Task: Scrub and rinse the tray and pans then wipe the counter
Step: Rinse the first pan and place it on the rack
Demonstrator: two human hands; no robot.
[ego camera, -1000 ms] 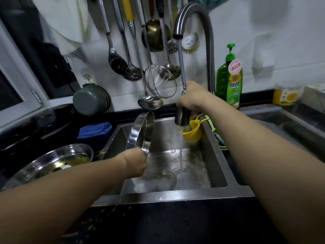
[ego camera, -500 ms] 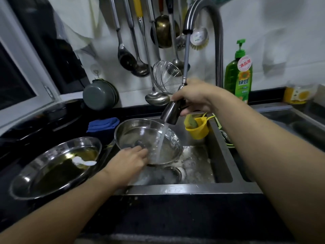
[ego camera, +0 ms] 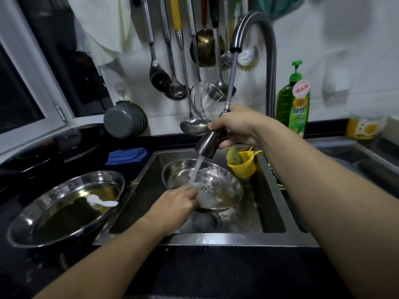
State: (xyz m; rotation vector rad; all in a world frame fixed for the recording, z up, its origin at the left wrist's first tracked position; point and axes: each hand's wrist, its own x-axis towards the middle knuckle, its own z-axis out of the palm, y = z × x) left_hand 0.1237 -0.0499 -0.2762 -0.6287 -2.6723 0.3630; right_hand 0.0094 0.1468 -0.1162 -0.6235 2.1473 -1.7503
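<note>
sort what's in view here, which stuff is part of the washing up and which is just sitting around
In the job: left hand holding the steel pan in the sink; right hand on the pull-out sprayer; oily pan on the counter.

Lying about: hanging ladles, wire skimmer, soap bottle, blue cloth, yellow cup.

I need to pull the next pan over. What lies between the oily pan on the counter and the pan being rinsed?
In the head view, the sink's left rim, dark sink wall and left hand.

Black counter [ego camera: 216, 275], sink [ego camera: 216, 240] set in. On it: steel tray [ego camera: 28, 225] holding a white spoon [ego camera: 101, 201]; blue cloth [ego camera: 127, 155]; green soap bottle [ego camera: 293, 108].
</note>
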